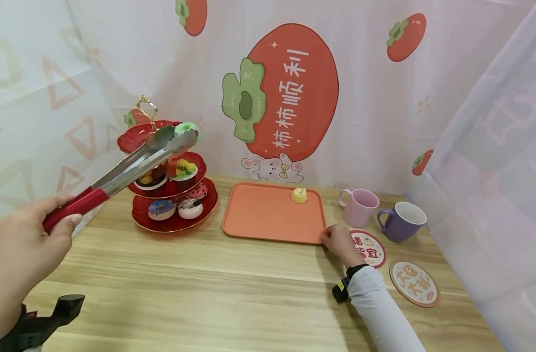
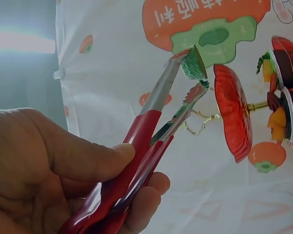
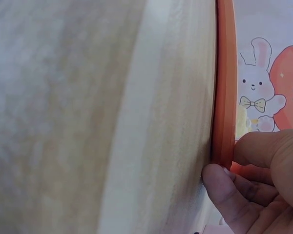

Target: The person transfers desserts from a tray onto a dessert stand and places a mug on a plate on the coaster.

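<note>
The left hand (image 1: 28,252) holds the tongs (image 1: 138,171) with its fingers and thumb curled round the red handles (image 1: 74,209). The tips of the tongs stand only a little apart, and between them is a green ring-shaped piece (image 1: 186,126), lifted in the air near the top plate of the red tiered stand (image 1: 138,136). The right hand (image 1: 340,243) pinches with thumb and finger the near right corner of the orange tray (image 1: 268,210), which lies on the wooden table (image 1: 206,293); a small yellow piece (image 1: 299,195) sits at the tray's far right part.

On the hanging cloth (image 1: 373,107) behind, a big persimmon print (image 1: 316,93) carries white characters, 柿柿顺利 (they run upward, turned on their side). On the red-rimmed coaster (image 1: 372,244) I can read 宜, but the right arm covers a part of its writing. The orange-rimmed coaster (image 1: 414,282) shows 大 two times; its other characters I cannot read surely. The pink mug (image 1: 359,208) and the purple mug (image 1: 401,222) stand beyond the coasters.
</note>
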A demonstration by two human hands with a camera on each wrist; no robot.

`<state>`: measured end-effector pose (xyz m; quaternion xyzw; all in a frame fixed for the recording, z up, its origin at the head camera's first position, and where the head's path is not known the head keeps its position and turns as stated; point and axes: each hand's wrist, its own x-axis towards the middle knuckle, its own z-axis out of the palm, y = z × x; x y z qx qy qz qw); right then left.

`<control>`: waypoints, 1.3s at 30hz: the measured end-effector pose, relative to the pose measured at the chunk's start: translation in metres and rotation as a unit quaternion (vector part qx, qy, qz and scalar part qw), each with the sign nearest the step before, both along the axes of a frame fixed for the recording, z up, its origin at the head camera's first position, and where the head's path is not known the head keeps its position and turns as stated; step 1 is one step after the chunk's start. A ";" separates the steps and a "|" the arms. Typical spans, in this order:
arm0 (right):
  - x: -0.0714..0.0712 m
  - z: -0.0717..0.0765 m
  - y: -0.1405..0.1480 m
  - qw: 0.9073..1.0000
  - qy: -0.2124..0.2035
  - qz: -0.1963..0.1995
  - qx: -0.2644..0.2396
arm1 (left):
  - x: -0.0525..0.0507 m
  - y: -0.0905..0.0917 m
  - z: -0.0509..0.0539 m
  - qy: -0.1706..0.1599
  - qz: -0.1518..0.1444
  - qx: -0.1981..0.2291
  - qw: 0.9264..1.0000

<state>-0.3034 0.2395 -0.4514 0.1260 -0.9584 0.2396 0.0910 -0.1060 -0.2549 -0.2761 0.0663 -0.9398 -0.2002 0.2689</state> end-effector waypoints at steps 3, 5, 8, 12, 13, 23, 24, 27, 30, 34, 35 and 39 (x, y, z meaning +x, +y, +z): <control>0.000 -0.001 0.000 1.000 -0.005 -0.002 0.000 | 0.002 -0.006 -0.003 0.034 -0.002 0.021 0.999; 0.000 -0.001 0.000 1.000 -0.008 -0.001 -0.001 | 0.003 -0.010 -0.004 0.053 -0.003 0.035 0.998; -0.001 0.000 0.000 1.000 -0.011 0.001 -0.003 | 0.003 -0.019 -0.007 0.066 -0.002 0.064 0.996; -0.001 0.001 0.000 1.000 -0.013 0.005 -0.006 | 0.000 -0.036 -0.017 0.081 0.010 0.098 0.992; -0.001 0.001 0.000 1.000 -0.013 0.004 -0.005 | -0.001 -0.040 -0.019 0.087 0.018 0.102 0.991; -0.003 -0.002 0.002 1.000 -0.008 0.005 -0.001 | -0.008 -0.062 -0.030 0.071 0.056 0.105 0.990; -0.003 -0.002 0.002 1.000 -0.006 0.005 0.000 | -0.008 -0.062 -0.029 0.063 0.058 0.105 0.991; -0.003 -0.002 0.003 1.000 -0.003 0.005 -0.001 | -0.011 -0.061 -0.027 0.041 0.061 0.110 0.991; -0.003 -0.002 0.003 1.000 0.000 0.007 -0.003 | -0.012 -0.058 -0.025 0.022 0.068 0.116 0.991; -0.002 -0.002 0.002 1.000 -0.007 0.002 -0.005 | -0.017 -0.051 -0.018 0.002 0.071 0.121 0.990; -0.002 -0.002 0.002 1.000 -0.011 -0.001 -0.006 | -0.018 -0.050 -0.016 -0.002 0.070 0.121 0.990; -0.002 -0.002 0.001 1.000 -0.018 -0.006 -0.012 | -0.021 -0.047 -0.010 -0.018 0.075 0.108 0.991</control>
